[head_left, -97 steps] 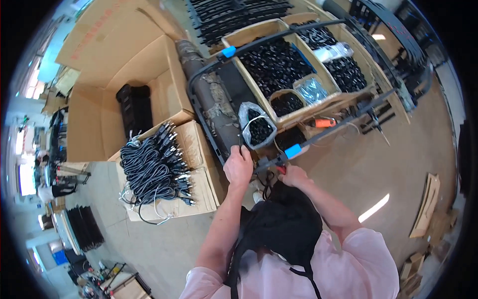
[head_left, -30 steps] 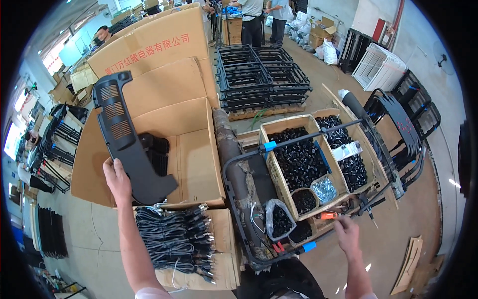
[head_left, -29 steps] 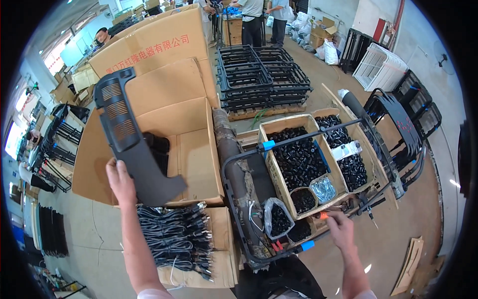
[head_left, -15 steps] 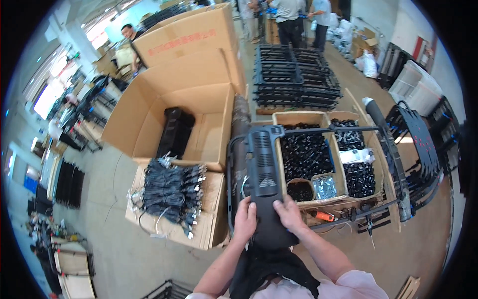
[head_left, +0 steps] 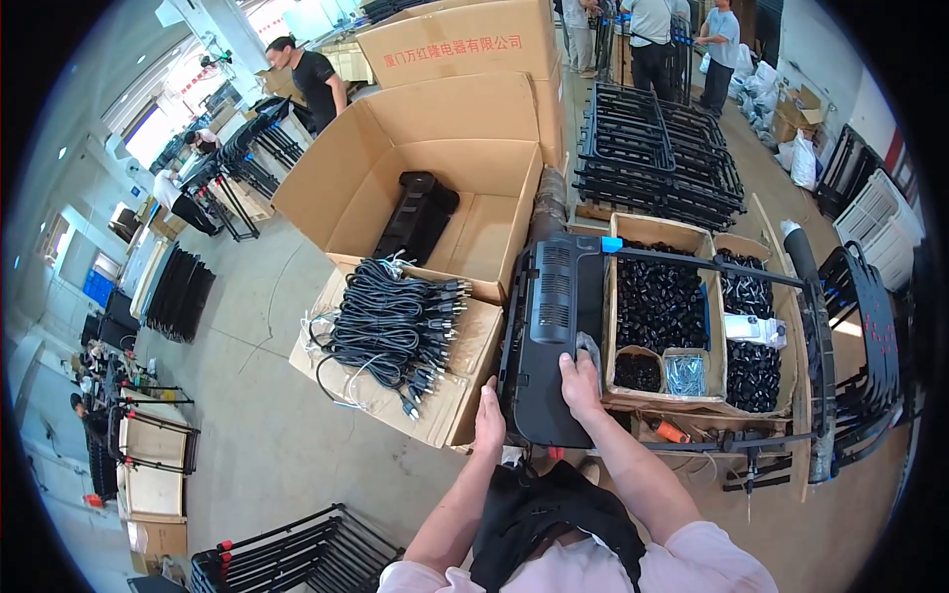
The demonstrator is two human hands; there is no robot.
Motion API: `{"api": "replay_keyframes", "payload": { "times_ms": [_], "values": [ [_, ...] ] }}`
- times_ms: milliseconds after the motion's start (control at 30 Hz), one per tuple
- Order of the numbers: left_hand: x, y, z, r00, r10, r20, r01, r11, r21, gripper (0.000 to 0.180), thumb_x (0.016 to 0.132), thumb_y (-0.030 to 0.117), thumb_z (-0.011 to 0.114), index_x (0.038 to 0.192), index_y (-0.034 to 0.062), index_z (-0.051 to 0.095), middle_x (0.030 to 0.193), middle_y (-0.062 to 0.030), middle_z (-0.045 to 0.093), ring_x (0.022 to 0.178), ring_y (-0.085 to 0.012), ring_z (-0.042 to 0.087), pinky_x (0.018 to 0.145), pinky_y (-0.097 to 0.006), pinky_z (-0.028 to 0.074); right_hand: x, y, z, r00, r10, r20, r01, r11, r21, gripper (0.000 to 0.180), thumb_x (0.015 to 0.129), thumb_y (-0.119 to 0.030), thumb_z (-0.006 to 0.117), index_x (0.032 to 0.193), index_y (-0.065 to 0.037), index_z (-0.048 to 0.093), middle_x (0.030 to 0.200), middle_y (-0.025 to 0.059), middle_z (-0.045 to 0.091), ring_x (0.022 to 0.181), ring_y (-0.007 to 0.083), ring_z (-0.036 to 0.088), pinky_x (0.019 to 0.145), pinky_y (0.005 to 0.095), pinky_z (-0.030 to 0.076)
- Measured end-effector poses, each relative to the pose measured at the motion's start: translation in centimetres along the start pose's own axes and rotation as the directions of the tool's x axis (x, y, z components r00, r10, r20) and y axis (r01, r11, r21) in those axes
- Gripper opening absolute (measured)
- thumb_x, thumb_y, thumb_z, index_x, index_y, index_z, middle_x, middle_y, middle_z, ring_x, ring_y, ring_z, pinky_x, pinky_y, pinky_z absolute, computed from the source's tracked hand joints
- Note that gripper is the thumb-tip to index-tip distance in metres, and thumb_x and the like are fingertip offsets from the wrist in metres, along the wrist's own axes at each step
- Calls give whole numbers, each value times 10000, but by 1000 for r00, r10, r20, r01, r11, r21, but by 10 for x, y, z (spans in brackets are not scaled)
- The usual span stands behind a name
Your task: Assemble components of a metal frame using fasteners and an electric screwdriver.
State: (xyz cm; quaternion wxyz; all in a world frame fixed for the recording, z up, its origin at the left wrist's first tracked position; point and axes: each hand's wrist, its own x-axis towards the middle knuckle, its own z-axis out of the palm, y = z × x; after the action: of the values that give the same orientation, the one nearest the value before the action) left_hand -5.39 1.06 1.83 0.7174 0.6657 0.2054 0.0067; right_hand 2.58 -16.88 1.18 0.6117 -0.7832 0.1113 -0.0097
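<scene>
A long black plastic housing [head_left: 556, 371] with vent slots along its upper half lies in front of me on a black metal frame [head_left: 692, 262]. My right hand [head_left: 583, 387] grips its right edge, thumb on the top face. A small greyish, partly see-through piece [head_left: 587, 346] shows by those fingertips; I cannot tell what it is. At the housing's lower left side, my left hand [head_left: 489, 423] is held upright with fingers stretched, holding nothing; whether it touches the side is unclear. Bundled black cables [head_left: 395, 321] lie on a carton [head_left: 470, 371] left of it.
Behind the cables, an open carton [head_left: 331, 183] contains a black plastic part [head_left: 419, 219]. Boxes of small black parts [head_left: 660, 301] and silver screws [head_left: 685, 376] stand right, above an orange-handled tool [head_left: 672, 432]. Stacked black frames [head_left: 657, 158] stand behind. A person [head_left: 314, 84] is far left.
My left hand has moved off the housing's top to its left side. The right hand has shifted to the right edge. The whole view has swung, so surroundings appear farther right.
</scene>
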Motion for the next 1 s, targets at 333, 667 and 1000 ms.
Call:
{"api": "replay_keyframes", "payload": {
  "times_ms": [333, 667, 1000],
  "values": [
    [15, -28, -25, 984, -100, 149, 142, 941, -306, 862, 1116, 635, 129, 1653, -25, 264, 1741, -179, 243, 1629, -287, 174, 1324, -384, 100, -19, -13, 25, 997, -76, -5, 77, 997, 27, 335, 1070, -265, 559, 1191, 45, 596, 1063, 203, 704, 997, 333, 670, 908, 441, 504],
    [12, -39, -15, 979, 197, 50, -199, 880, 432, 571, 1115, 273, 482, 1617, 25, 370, 1582, -264, 483, 1470, -389, 476, 1212, -424, 370, -7, 32, 53, 999, 50, 14, -51, 996, 75, 344, 1072, -255, 549, 1255, 32, 605, 1154, 206, 699, 1091, 333, 662, 974, 437, 499],
    [17, -30, 2, 979, 202, 13, -182, 851, 493, 525, 1119, 248, 461, 1598, 37, 419, 1551, -262, 520, 1448, -397, 500, 1194, -434, 393, 14, 35, 40, 995, 66, 72, -62, 996, -62, 391, 1054, -317, 594, 1262, 14, 619, 1068, 251, 737, 1035, 412, 712, 932, 484, 535]
  ]
}}
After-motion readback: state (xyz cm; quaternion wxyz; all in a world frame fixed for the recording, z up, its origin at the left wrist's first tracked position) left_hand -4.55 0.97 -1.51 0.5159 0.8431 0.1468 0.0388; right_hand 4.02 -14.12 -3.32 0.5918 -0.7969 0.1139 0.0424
